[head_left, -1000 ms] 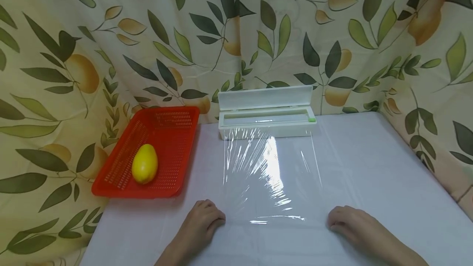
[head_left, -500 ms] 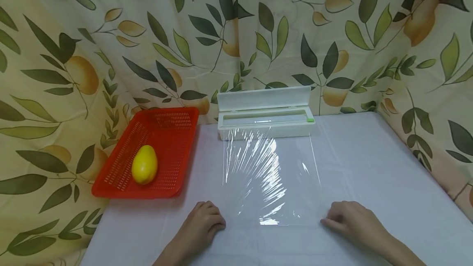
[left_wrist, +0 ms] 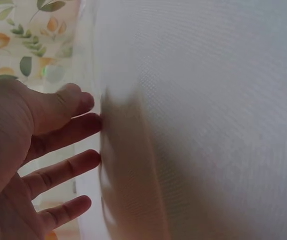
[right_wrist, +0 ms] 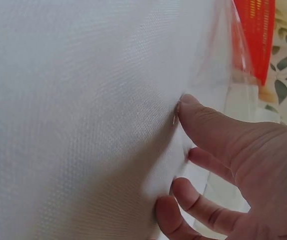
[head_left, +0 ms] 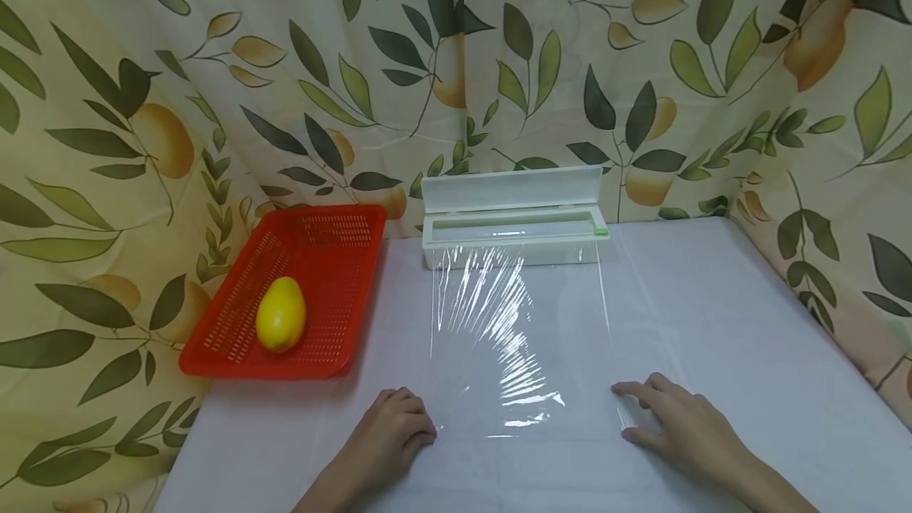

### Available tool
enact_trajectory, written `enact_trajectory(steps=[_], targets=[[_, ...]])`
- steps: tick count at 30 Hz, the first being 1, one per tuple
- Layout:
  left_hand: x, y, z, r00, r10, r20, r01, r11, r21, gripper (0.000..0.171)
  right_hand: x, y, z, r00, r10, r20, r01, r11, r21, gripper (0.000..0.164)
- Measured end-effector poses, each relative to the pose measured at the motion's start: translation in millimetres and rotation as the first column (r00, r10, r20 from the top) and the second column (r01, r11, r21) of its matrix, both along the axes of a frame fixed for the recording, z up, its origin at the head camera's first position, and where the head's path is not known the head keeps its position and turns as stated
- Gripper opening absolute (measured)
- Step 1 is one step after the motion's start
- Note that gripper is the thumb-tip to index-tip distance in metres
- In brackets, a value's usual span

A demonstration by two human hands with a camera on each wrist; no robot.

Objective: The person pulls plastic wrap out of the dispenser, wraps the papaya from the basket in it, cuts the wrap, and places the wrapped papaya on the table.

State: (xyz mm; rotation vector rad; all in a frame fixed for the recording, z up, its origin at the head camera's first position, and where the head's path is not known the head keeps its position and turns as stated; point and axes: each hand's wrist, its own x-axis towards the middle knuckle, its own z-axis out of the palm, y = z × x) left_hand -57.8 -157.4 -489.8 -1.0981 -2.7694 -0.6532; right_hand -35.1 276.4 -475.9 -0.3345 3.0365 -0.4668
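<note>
A sheet of clear plastic wrap [head_left: 513, 339] lies pulled out from a white plastic wrap dispenser box [head_left: 516, 252], whose lid stands raised. At the sheet's near left corner rests my left hand [head_left: 390, 435], fingertips against the white cloth; the left wrist view shows the fingers extended and the thumb near the index finger. By the right edge of the sheet my right hand [head_left: 684, 430] has its thumb and index finger spread apart. Its thumb [right_wrist: 208, 120] touches the surface near the sheet's corner in the right wrist view. The clear film's exact contact with the fingertips is hard to see.
To the left stands a red perforated plastic basket [head_left: 342, 299] with a yellow, lemon-like fruit [head_left: 281, 315] in it. A white cloth [head_left: 712, 323] covers the table. Leaf-and-fruit patterned curtain [head_left: 541, 85] hangs behind and along both sides.
My right hand has shifted slightly left to the sheet's edge, and its thumb and index finger have spread apart. The wrap's near edge lies flatter. My left hand stays at its corner.
</note>
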Motion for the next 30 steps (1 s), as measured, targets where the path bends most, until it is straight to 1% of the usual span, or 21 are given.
enact_trajectory(steps=[3, 5, 7, 10, 13, 16, 19, 21, 23, 25, 26, 28, 30], targets=[[1.5, -1.8, 1.7, 1.000, 0.009, -0.002, -0.009, 1.000, 0.022, 0.007, -0.8, 0.9, -0.9, 1.000, 0.004, -0.004, -0.004, 1.000, -0.006, 0.058], [2.6, -2.8, 3.3, 0.999, 0.031, 0.010, -0.031, 0.999, 0.043, 0.011, -1.0, 1.2, -0.9, 1.000, 0.006, -0.008, -0.006, 1.000, -0.008, 0.059], [3.9, -3.7, 5.3, 0.997, 0.060, 0.042, -0.062, 0.996, 0.059, 0.016, -1.4, 1.3, -0.8, 1.000, 0.004, -0.007, -0.004, 1.000, -0.010, 0.059], [6.2, -5.4, 9.5, 0.989, 0.113, 0.091, -0.120, 0.990, 0.071, 0.021, -2.1, 0.8, -0.6, 1.000, -0.002, 0.001, 0.002, 1.000, -0.010, 0.060], [7.9, -8.6, 16.8, 0.983, 0.137, 0.122, -0.147, 0.986, 0.075, 0.023, -2.8, 0.7, -0.4, 1.000, 0.000, 0.004, 0.000, 1.000, -0.005, 0.060], [6.7, -12.8, 26.9, 0.983, 0.132, 0.127, -0.144, 0.985, 0.091, 0.024, -3.2, 1.1, -0.2, 1.000, 0.007, -0.002, -0.007, 1.000, 0.003, 0.059], [1.0, -17.2, 42.3, 0.985, 0.122, 0.119, -0.136, 0.984, 0.112, 0.028, -3.2, 1.5, -0.2, 1.000, 0.010, -0.001, -0.010, 1.000, 0.007, 0.059], [-5.4, -20.2, 56.9, 0.985, 0.135, 0.109, -0.148, 0.981, 0.125, 0.032, -3.5, 1.7, -0.5, 1.000, 0.009, 0.003, -0.009, 1.000, 0.009, 0.059], [-12.9, -23.5, 72.5, 0.982, 0.167, 0.082, -0.177, 0.977, 0.123, 0.038, -3.7, 2.0, -0.9, 1.000, 0.009, 0.010, -0.009, 1.000, 0.007, 0.059], [-21.6, -27.4, 86.9, 0.979, 0.201, 0.034, -0.203, 0.972, 0.118, 0.045, -4.0, 2.3, -1.6, 1.000, 0.012, 0.013, -0.012, 1.000, 0.004, 0.059], [-25.9, -29.7, 93.9, 0.975, 0.221, 0.001, -0.220, 0.969, 0.109, 0.049, -3.9, 2.4, -2.0, 1.000, 0.015, 0.012, -0.015, 1.000, 0.001, 0.059], [-35.0, -34.7, 106.1, 0.961, 0.270, -0.058, -0.265, 0.961, 0.083, 0.059, -3.6, 3.1, -2.5, 1.000, 0.022, 0.005, -0.022, 1.000, -0.005, 0.059], [-45.7, -40.6, 117.3, 0.945, 0.317, -0.077, -0.312, 0.948, 0.066, 0.067, -3.1, 3.8, -2.5, 1.000, 0.024, -0.002, -0.024, 1.000, -0.007, 0.059]])
